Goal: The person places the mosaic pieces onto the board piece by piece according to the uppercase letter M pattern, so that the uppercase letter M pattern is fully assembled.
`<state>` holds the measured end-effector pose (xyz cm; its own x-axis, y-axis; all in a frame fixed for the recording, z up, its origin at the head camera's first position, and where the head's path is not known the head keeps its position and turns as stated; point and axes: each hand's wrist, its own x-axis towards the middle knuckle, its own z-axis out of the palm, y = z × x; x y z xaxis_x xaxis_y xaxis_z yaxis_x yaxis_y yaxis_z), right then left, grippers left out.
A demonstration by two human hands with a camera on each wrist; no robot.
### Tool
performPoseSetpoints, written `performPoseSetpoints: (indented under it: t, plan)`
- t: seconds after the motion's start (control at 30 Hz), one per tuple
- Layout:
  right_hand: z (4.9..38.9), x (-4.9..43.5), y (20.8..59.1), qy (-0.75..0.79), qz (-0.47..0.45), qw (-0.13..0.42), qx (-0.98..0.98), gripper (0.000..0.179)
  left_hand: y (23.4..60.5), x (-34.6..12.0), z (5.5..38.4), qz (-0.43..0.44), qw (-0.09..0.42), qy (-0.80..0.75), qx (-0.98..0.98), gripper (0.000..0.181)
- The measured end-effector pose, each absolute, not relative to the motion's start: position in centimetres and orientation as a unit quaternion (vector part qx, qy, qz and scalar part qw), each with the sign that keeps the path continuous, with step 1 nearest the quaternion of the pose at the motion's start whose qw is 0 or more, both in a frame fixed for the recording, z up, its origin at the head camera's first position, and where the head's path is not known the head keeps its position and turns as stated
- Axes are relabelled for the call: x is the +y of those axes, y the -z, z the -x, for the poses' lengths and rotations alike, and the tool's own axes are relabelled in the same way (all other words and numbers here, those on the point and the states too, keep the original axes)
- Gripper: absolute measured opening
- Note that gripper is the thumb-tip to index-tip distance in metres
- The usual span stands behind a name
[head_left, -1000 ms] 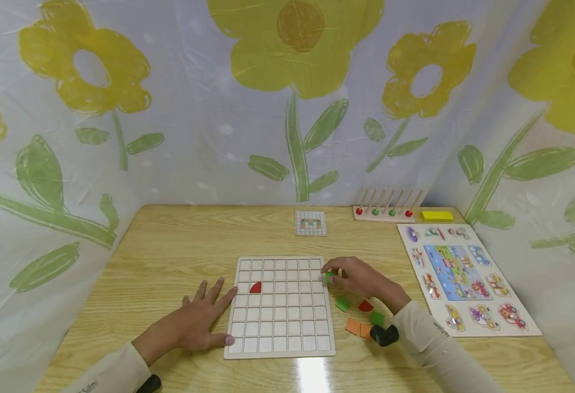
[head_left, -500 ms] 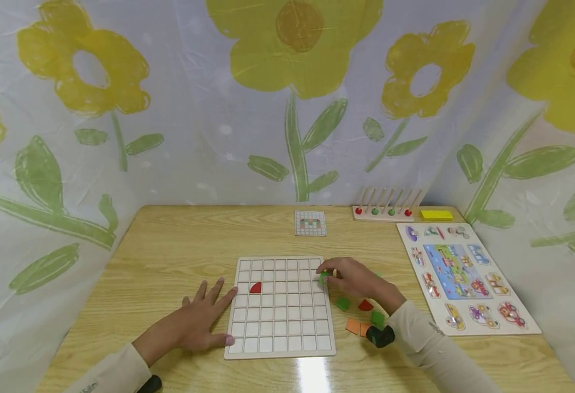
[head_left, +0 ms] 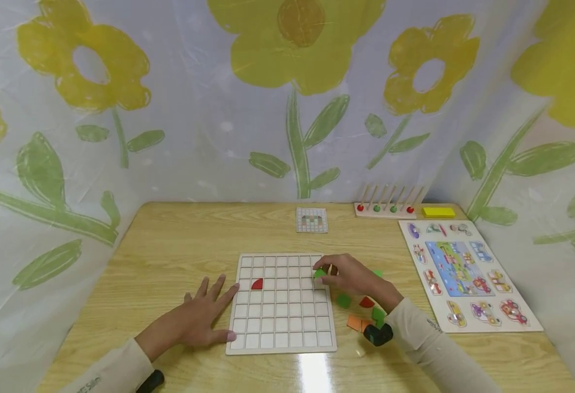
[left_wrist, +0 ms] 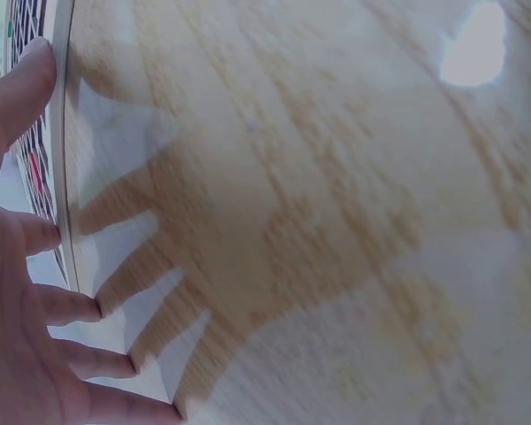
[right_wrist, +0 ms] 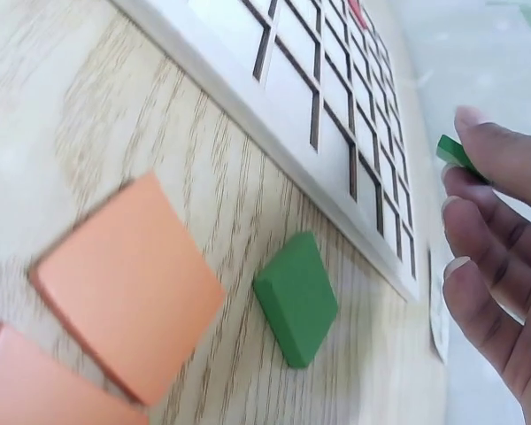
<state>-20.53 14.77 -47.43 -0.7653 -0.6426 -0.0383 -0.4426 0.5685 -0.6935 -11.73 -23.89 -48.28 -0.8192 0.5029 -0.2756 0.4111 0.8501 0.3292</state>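
A white grid board (head_left: 281, 305) lies on the wooden table, with one red quarter-round piece (head_left: 257, 284) in a cell near its left side. My right hand (head_left: 334, 275) pinches a small green piece (head_left: 319, 272) above the board's upper right cells; the same green piece (right_wrist: 457, 152) shows at my fingertips (right_wrist: 478, 133) in the right wrist view. My left hand (head_left: 204, 316) lies flat with spread fingers on the table, touching the board's left edge (left_wrist: 64, 177). Loose pieces lie right of the board: a green tile (head_left: 343, 300) (right_wrist: 296, 297), a red one (head_left: 366, 302), orange tiles (head_left: 355, 323) (right_wrist: 128, 288).
A small pattern card (head_left: 311, 220) lies at the far middle. A wooden peg rack (head_left: 385, 207) and a yellow block (head_left: 437, 212) stand at the back right. A picture puzzle board (head_left: 466, 273) lies along the right edge. A patterned flower curtain surrounds the table.
My right hand has moved left with the green piece, from just off the board's right edge to over its upper right cells. The left hand has stayed in place.
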Motion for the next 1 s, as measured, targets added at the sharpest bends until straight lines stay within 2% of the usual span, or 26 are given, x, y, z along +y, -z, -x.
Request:
performPoseSetpoints:
  t: [0.43, 1.0]
  plan:
    - [20.3, 13.4, 47.3, 0.409, 0.286, 0.164, 0.851, 0.032, 47.9, -23.9, 11.7, -0.233, 0.186, -0.132, 0.945, 0.104]
    - [20.3, 11.4, 47.8, 0.466, 0.261, 0.170, 0.829, 0.027, 48.1, -23.9, 11.6, -0.237, 0.181, -0.130, 0.946, 0.105]
